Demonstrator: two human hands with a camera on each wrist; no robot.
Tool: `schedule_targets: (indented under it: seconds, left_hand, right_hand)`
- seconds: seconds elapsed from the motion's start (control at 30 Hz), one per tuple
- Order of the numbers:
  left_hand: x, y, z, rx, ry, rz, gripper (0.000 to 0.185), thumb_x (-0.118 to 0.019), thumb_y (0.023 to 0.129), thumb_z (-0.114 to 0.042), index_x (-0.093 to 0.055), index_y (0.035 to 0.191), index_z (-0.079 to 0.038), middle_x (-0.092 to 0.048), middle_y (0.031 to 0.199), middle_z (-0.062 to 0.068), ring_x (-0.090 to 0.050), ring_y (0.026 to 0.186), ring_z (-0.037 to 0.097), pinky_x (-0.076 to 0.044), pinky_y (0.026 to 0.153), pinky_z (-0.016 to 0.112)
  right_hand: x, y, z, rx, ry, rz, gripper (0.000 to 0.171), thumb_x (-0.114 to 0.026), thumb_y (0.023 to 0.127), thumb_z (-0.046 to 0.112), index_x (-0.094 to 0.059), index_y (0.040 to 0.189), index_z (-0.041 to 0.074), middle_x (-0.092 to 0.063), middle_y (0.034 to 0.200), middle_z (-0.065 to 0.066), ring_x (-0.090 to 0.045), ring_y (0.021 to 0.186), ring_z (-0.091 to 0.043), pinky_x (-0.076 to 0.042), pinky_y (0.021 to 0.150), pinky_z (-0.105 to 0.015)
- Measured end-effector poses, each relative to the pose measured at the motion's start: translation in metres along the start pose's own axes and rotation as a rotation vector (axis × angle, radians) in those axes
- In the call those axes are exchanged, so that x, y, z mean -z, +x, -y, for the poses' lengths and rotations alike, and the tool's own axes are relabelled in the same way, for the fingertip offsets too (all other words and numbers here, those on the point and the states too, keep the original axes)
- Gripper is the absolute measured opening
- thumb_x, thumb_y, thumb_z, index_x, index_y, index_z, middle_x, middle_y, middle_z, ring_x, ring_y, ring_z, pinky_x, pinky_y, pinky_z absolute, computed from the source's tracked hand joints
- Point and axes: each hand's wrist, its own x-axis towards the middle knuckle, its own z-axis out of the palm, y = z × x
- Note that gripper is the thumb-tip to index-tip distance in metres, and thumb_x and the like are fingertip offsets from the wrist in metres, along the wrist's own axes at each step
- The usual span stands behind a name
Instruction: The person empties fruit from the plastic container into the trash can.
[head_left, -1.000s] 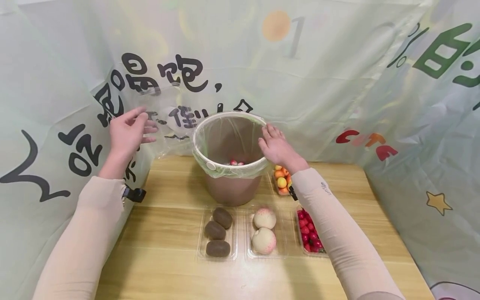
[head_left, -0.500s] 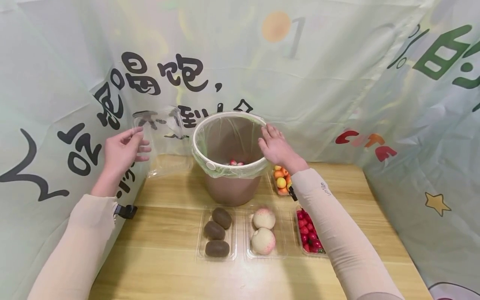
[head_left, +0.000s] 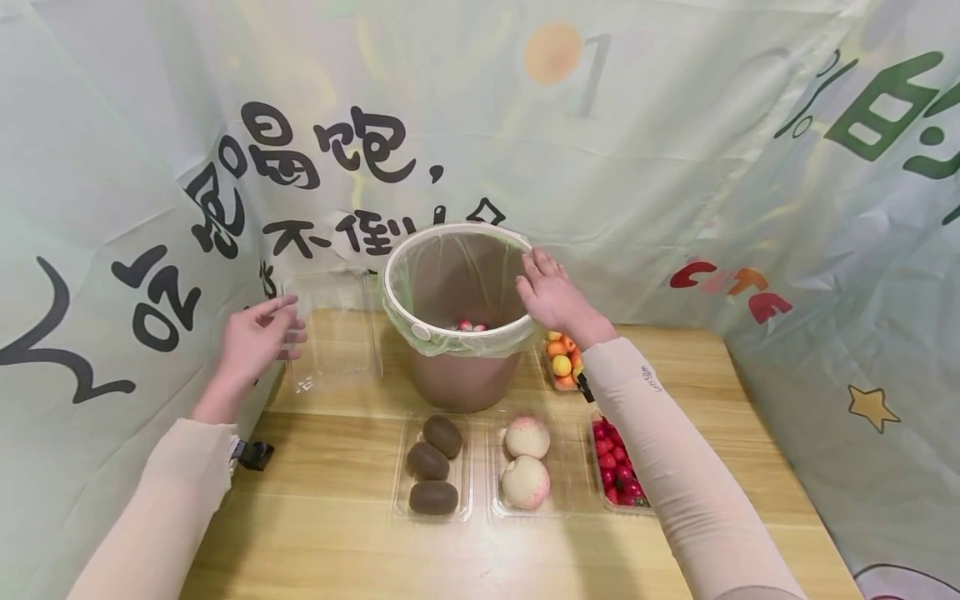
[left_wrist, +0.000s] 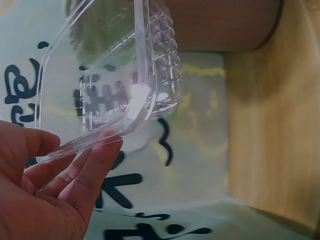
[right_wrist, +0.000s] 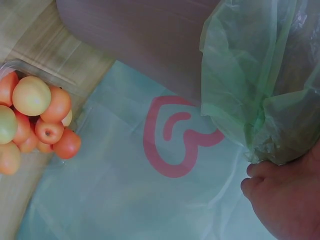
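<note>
In the head view my left hand (head_left: 258, 342) is left of the trash bin (head_left: 465, 379) and holds a clear plastic clamshell container (head_left: 337, 333) by its edge. The left wrist view shows thumb and fingers pinching the container's rim (left_wrist: 85, 142), with nothing visible inside it. My right hand (head_left: 555, 296) rests on the bin's pale rim at the right, its fingers fairly straight. A thin green bag (right_wrist: 250, 75) lines the bin and hangs over its edge near the right fingers. Small red and whitish round things (head_left: 467, 326) lie inside the bin.
Nearest on the wooden table (head_left: 360, 550) are clear boxes with brown kiwis (head_left: 433, 498) and pale pink peaches (head_left: 527, 483). A box of red strawberries (head_left: 611, 458) lies partly behind the right sleeve. Small orange-yellow fruits (right_wrist: 32, 95) sit beside the bin. Printed fabric (head_left: 637, 167) encloses the table.
My left hand has come down with the clear container, which has dropped from in front of the fabric writing to lower beside the bin. The right hand stays on the rim.
</note>
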Motion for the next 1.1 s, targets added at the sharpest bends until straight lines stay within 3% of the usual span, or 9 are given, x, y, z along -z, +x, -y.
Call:
schedule_targets:
  seconds: [0.13,0.23,0.43,0.73,0.97,1.1]
  left_hand:
    - [-0.003,-0.005,0.017,0.013,0.049,0.073,0.05,-0.051,0.111,-0.025,-0.052,0.151,0.004,-0.074,0.109,0.026,-0.075,0.076,0.004,-0.066,0.07,0.031]
    - [-0.008,-0.008,0.03,0.037,0.093,0.129,0.05,-0.049,0.111,-0.024,-0.051,0.151,0.006,-0.067,0.121,0.039,-0.076,0.079,0.008,-0.067,0.07,0.033]
    - [-0.016,-0.013,0.059,0.11,0.136,0.214,0.051,-0.048,0.112,-0.025,-0.049,0.152,0.007,-0.069,0.119,0.036,-0.077,0.081,0.014,-0.067,0.07,0.033]
    - [-0.026,-0.017,0.093,0.161,0.121,0.24,0.05,-0.051,0.111,-0.021,-0.051,0.147,0.014,-0.075,0.102,0.029,-0.074,0.075,0.014,-0.066,0.064,0.034]
    - [-0.028,-0.023,0.107,0.169,0.172,0.247,0.049,-0.052,0.111,-0.021,-0.052,0.143,0.016,-0.075,0.103,0.033,-0.075,0.067,0.018,-0.064,0.059,0.031]
    - [-0.028,-0.025,0.114,0.209,0.127,0.265,0.051,-0.051,0.112,-0.021,-0.05,0.144,0.018,-0.075,0.099,0.031,-0.074,0.067,0.017,-0.065,0.059,0.034]
  right_hand:
    - [0.0,0.001,-0.001,0.001,-0.002,-0.002,0.069,-0.019,0.113,0.042,-0.014,0.168,0.0,-0.001,0.177,-0.022,-0.005,0.164,-0.043,-0.007,0.135,-0.056]
    - [0.0,0.0,-0.001,0.0,-0.007,0.0,0.069,-0.018,0.113,0.042,-0.014,0.168,0.001,-0.001,0.177,-0.021,-0.005,0.164,-0.043,-0.007,0.135,-0.056]
    - [0.0,0.001,0.0,0.004,-0.008,0.003,0.069,-0.018,0.113,0.043,-0.015,0.168,0.001,-0.002,0.177,-0.021,-0.007,0.164,-0.044,-0.008,0.135,-0.056]
    - [0.0,0.001,-0.001,0.002,-0.003,-0.002,0.069,-0.019,0.113,0.042,-0.015,0.168,0.001,-0.002,0.177,-0.021,-0.006,0.164,-0.044,-0.008,0.135,-0.055]
    - [-0.001,0.001,-0.001,0.001,-0.003,-0.002,0.069,-0.018,0.113,0.042,-0.015,0.168,0.001,-0.001,0.177,-0.021,-0.006,0.164,-0.044,-0.007,0.135,-0.055]
    - [-0.002,0.001,-0.001,0.002,0.001,-0.007,0.069,-0.019,0.112,0.042,-0.016,0.168,0.001,-0.001,0.177,-0.022,-0.007,0.164,-0.045,-0.008,0.135,-0.055]
